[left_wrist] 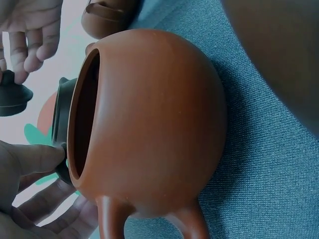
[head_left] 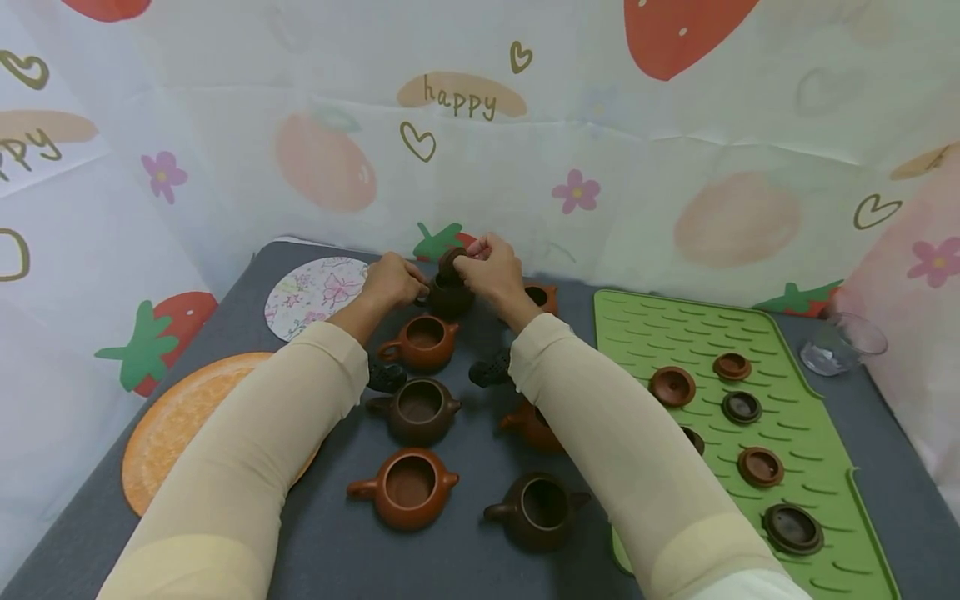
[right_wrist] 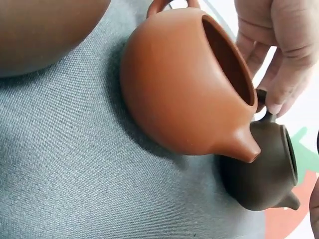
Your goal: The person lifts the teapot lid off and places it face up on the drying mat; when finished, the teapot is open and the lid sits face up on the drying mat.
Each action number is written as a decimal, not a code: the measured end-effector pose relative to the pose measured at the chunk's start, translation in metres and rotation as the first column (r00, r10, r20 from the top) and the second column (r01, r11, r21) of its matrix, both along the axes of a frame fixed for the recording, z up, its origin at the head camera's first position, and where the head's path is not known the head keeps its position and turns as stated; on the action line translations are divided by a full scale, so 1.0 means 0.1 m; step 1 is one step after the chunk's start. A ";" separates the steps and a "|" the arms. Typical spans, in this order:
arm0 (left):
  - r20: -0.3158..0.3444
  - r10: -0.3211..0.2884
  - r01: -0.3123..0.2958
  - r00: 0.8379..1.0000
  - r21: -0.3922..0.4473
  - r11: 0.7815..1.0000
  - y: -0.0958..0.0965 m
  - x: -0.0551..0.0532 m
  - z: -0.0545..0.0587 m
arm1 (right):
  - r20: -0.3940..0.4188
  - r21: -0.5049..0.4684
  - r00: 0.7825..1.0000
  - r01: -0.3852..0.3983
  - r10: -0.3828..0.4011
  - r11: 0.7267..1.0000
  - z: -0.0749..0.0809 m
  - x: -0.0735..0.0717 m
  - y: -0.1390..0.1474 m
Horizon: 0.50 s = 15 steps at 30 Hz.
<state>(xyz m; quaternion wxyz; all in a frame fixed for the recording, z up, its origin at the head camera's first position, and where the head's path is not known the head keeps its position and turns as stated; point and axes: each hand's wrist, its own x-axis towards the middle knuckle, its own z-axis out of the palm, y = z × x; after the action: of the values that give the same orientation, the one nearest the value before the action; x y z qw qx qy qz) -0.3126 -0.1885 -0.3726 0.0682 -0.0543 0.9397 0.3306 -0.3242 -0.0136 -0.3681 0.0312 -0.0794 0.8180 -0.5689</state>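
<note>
At the far end of the table, a small dark brown teapot (head_left: 450,301) stands lidless behind an orange-brown teapot (head_left: 426,342). My left hand (head_left: 393,282) pinches the dark teapot's handle between thumb and fingers, as the right wrist view also shows. A dark lid (left_wrist: 13,95) is held by its knob in my right hand (head_left: 493,272), just above the dark teapot and apart from its opening. In the left wrist view the orange-brown teapot hides much of the dark one. The right hand shows only at the edge of the right wrist view.
More lidless teapots, such as a brown one (head_left: 420,427), stand in two columns, some partly behind my right arm. A green mat (head_left: 720,325) at right bears several lids. Beyond it stands a clear glass (head_left: 840,343). Round floral (head_left: 315,292) and orange (head_left: 195,417) placemats lie at left.
</note>
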 end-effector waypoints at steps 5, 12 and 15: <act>0.015 0.009 -0.009 1.000 0.009 1.000 0.02 0.01 -0.01 | 0.081 -0.224 0.993 -0.067 0.087 0.972 0.05 0.02 0.04; 0.000 0.002 -0.002 1.000 0.004 1.000 0.03 0.01 0.00 | 0.146 -0.349 0.979 -0.083 0.142 0.933 0.12 0.02 0.09; -0.004 0.000 0.000 1.000 0.001 1.000 0.02 -0.01 -0.01 | 0.146 -0.370 0.977 -0.091 0.155 0.925 0.15 0.02 0.12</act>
<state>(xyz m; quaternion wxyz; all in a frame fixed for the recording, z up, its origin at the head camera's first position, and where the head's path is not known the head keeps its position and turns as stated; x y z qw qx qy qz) -0.3132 -0.1861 -0.3734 0.0661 -0.0537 0.9396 0.3314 -0.3222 -0.0020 -0.3535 0.1225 -0.0856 0.6871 -0.7110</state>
